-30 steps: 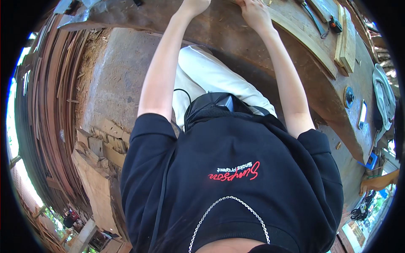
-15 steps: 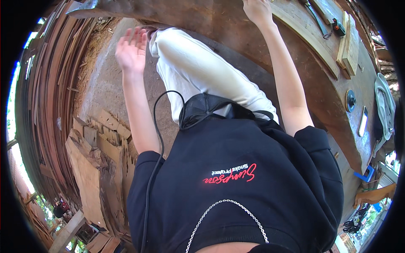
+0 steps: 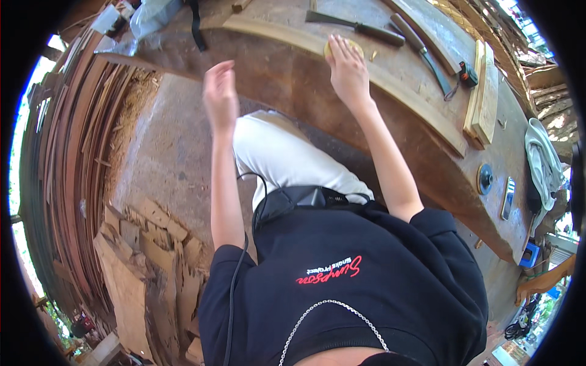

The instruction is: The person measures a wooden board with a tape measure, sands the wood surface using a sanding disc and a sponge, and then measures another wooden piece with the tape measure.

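Observation:
My right hand (image 3: 350, 72) lies over a yellowish rounded pad (image 3: 359, 47), its fingers pressed on top and hiding most of it. That pad sits on a long, curved wooden strip (image 3: 421, 111), which rests along the near edge of a thick brown wooden bench (image 3: 274, 70). My left hand (image 3: 221, 94) is raised in front of the bench edge, slightly blurred, with loosely bent fingers and nothing in it. Just beyond the right hand lie a flat-bladed tool with a dark handle (image 3: 375, 33) and a second bladed tool (image 3: 434, 73).
Right along the bench are a tape measure (image 3: 468, 75), two short boards (image 3: 486, 100), a dark round disc (image 3: 485, 179), a phone (image 3: 508, 198) and a grey cloth (image 3: 542, 149). Stacked slats (image 3: 67, 158) rise at left, near broken wood scraps (image 3: 128, 268). A black cable (image 3: 231, 305) runs beside my left arm.
The view has shifted, bringing more of the bench top into sight. My right hand now shows on the pad. My left hand has moved right toward the bench, its fingers less spread.

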A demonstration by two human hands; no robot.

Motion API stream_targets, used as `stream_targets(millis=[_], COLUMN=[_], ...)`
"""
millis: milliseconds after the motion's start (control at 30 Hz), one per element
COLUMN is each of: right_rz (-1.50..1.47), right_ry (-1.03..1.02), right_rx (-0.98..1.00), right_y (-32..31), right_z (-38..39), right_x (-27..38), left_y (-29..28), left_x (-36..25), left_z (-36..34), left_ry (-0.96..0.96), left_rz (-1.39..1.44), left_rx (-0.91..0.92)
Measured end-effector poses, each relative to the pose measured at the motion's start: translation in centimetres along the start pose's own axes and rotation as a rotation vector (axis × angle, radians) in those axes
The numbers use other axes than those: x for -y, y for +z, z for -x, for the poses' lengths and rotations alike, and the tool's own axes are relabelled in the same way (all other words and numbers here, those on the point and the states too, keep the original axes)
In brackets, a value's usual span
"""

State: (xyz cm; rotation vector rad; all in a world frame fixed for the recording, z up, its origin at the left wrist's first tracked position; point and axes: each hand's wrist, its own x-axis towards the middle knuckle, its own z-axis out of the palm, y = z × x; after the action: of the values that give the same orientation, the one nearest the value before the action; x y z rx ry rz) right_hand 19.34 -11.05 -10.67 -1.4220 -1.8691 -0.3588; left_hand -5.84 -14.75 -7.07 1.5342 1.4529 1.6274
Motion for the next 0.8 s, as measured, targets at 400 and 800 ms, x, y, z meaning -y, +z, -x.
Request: stream_targets(millis=[400, 800], right_rz=[0.015, -0.103], right_ry=[0.076, 0.086], right_rx=[0.102, 0.105], right_y=[-1.5, -0.6], right_z=[0.0, -0.5], right_x=[1.6, 3.6], left_y=[12.9, 10.5], left_x=[3.4, 4.1], left_z=[-4.6, -4.3], left_ry=[0.672, 0.568], left_rz=[-0.549, -0.735], left_rx=[0.298, 0.157])
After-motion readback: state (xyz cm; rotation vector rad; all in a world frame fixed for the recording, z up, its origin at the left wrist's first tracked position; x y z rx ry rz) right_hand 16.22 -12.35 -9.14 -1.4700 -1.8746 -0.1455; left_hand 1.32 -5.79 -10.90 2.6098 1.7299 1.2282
